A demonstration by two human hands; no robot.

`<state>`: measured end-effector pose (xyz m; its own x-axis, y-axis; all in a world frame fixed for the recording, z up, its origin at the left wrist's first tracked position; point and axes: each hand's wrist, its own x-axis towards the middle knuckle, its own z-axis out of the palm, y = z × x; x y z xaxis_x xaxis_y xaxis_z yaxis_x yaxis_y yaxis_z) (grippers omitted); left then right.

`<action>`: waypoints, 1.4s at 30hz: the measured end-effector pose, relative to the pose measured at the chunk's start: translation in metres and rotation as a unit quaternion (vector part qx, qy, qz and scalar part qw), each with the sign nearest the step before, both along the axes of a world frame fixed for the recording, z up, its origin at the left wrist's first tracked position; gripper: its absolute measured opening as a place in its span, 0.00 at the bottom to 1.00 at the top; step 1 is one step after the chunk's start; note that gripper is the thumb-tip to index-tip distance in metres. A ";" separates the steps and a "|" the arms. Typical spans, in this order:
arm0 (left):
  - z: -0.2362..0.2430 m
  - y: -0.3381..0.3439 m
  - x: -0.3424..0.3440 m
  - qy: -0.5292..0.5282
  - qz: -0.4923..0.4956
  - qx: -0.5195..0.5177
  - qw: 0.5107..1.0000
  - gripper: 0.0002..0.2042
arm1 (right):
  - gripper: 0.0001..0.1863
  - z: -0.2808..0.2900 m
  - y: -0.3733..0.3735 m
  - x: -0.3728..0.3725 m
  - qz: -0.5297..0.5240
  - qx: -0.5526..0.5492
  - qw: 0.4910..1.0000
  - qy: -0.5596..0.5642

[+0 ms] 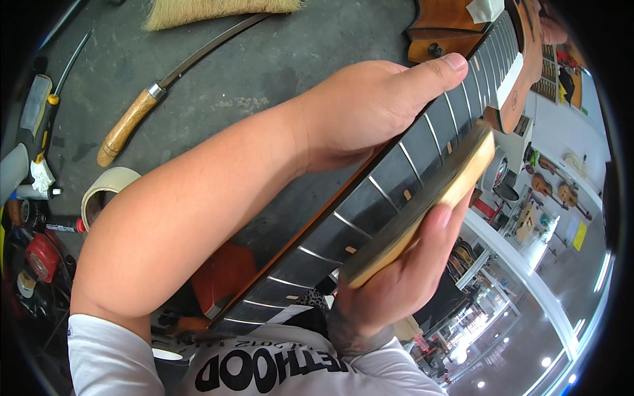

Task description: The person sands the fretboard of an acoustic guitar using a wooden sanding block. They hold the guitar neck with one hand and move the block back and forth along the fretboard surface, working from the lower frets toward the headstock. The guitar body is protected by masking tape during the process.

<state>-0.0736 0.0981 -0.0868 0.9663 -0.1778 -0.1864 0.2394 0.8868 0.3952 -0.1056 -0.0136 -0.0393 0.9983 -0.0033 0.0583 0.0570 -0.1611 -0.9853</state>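
Note:
A guitar neck with a dark fretboard (pixel 317 234) and metal frets runs diagonally across the view. My left hand (pixel 370 105) grips it near the upper end, thumb over the edge, fingers hidden underneath. My right hand (pixel 413 270) holds a long wooden block (pixel 419 214) with a dark face and pale edge, slightly blurred, over the fretboard and along its length. At the upper right the guitar's wooden body (pixel 512 109) carries a strip of white tape (pixel 508 79).
A grey worktop (pixel 231 66) holds a bristle brush (pixel 218 10), curved wood-handled tool (pixel 125 125), tape roll (pixel 96 191) and several tools at left. Wooden parts (pixel 436 30) lie at top. Shelving and hanging instruments (pixel 564 195) show beyond. Part of another person's hand (pixel 553 32) appears at top right.

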 end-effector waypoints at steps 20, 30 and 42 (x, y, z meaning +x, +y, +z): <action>0.006 0.000 0.001 0.004 0.016 -0.028 0.999 0.28 | 0.27 0.005 -0.005 0.002 -0.045 -0.265 0.962 -0.053; -0.004 -0.010 0.008 -0.066 0.040 -0.080 0.994 0.28 | 0.26 0.003 -0.007 0.016 -0.032 -0.106 0.994 0.005; -0.001 -0.004 0.001 -0.006 0.009 -0.035 0.999 0.25 | 0.26 0.001 0.009 -0.011 -0.056 0.052 0.997 0.014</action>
<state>-0.0728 0.0943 -0.0881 0.9715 -0.1728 -0.1623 0.2190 0.9165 0.3349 -0.1165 -0.0044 -0.0380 0.9926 -0.1192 0.0229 0.0157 -0.0609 -0.9980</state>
